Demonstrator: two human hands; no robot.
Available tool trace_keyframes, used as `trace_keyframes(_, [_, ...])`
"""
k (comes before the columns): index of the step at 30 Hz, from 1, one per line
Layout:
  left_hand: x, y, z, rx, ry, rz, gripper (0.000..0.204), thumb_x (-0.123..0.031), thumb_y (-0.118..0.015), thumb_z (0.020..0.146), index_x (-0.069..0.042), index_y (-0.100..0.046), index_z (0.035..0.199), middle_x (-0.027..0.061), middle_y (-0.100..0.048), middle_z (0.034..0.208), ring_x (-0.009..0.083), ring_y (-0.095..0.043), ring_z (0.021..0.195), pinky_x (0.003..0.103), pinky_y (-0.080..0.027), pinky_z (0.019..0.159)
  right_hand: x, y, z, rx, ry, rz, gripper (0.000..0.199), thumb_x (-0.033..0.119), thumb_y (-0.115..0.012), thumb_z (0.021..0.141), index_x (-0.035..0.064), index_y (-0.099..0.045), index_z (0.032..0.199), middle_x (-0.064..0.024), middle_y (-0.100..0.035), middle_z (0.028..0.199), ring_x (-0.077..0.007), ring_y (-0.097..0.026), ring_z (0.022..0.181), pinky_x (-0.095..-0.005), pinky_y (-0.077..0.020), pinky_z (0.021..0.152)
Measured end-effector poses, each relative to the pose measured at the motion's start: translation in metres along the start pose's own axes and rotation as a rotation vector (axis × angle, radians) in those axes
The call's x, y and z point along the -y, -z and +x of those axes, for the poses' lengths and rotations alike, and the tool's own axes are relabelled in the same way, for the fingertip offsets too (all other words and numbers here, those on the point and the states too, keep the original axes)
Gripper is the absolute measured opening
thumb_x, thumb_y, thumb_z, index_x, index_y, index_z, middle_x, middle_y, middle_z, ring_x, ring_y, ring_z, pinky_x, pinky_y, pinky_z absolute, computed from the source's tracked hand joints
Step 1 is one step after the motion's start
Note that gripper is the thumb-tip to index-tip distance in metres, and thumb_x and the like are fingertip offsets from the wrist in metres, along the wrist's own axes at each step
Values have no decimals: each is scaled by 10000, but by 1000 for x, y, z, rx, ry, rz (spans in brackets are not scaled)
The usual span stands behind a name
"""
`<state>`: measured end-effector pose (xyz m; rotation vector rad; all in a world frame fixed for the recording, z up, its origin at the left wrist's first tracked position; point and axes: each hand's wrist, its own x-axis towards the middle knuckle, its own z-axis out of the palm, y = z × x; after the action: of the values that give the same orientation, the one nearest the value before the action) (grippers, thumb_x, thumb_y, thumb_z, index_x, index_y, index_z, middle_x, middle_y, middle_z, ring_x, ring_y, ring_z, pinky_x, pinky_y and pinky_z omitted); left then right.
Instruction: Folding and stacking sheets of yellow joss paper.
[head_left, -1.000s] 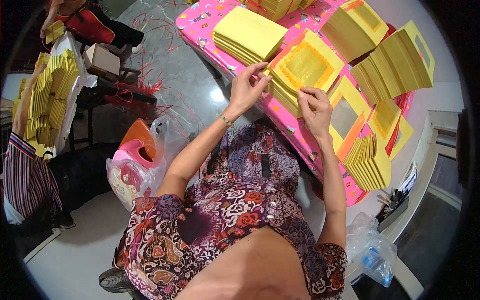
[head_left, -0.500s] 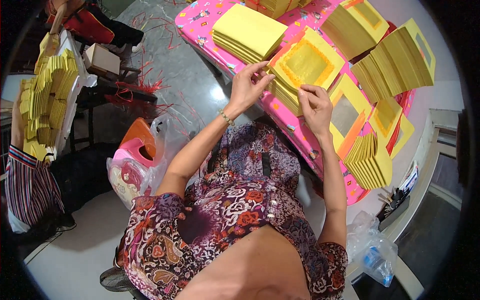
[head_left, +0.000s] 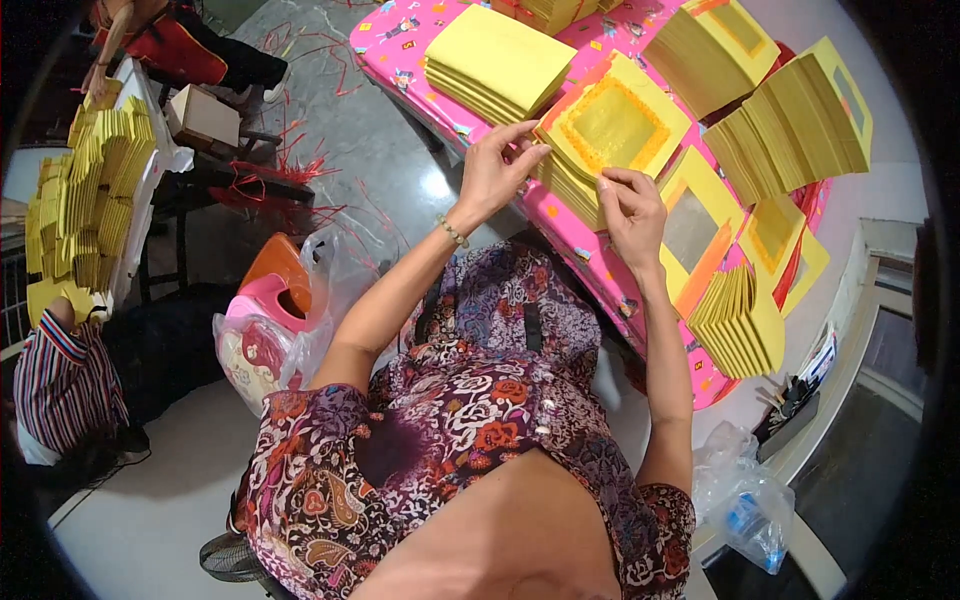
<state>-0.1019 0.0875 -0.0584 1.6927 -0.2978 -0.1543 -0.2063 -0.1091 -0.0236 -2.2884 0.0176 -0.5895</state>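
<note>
A yellow paper sheet (head_left: 655, 88) with an orange-edged gold foil square lies on top of a stack of similar yellow paper (head_left: 573, 192) at the table's near edge. My left hand (head_left: 497, 172), fingers bent, pinches its left corner. My right hand (head_left: 634, 212) has thumb and fingers closed on the near corner. Left of this stack lies a folded pile of plain yellow paper (head_left: 497, 62). To the right, another foil sheet (head_left: 692, 228) with an orange strip lies partly beside my right hand.
The table has a pink patterned cover (head_left: 395, 38). Fanned yellow stacks (head_left: 790, 130) stand at its right, with a smaller folded bundle (head_left: 738, 325) nearer. An orange-brown stool (head_left: 275, 268) and plastic bags stand left. Two people work at another table of yellow bundles (head_left: 110, 180).
My hands stay at the sheet's corners with only slight movement. At the left, the striped-sleeved person's arm has drawn back; the person at the back has lowered a hand to the bundles.
</note>
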Motion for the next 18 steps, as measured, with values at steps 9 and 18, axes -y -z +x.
trace_keyframes(9, [-35, 9, 3, -94, -657, 648, 466, -167, -797, 752, -122, -653, 1193, 69, -640, 1049, 226, -617, 852, 356, -527, 718, 0, 0, -3, -11, -17, 14, 130, 122, -699, 883, 27, -777, 926, -100, -720, 976, -241, -662, 913, -337, -522, 821])
trace_keyframes(18, [-40, -1, 36, 349, -948, 908, 212, -178, -691, 815, -178, -672, 1025, -26, -661, 1082, 205, -592, 1077, 394, -411, 973, 4, 4, 0, -8, 38, -12, 171, 149, -709, 874, 17, -742, 978, -121, -704, 986, -277, -661, 932, -373, -528, 831])
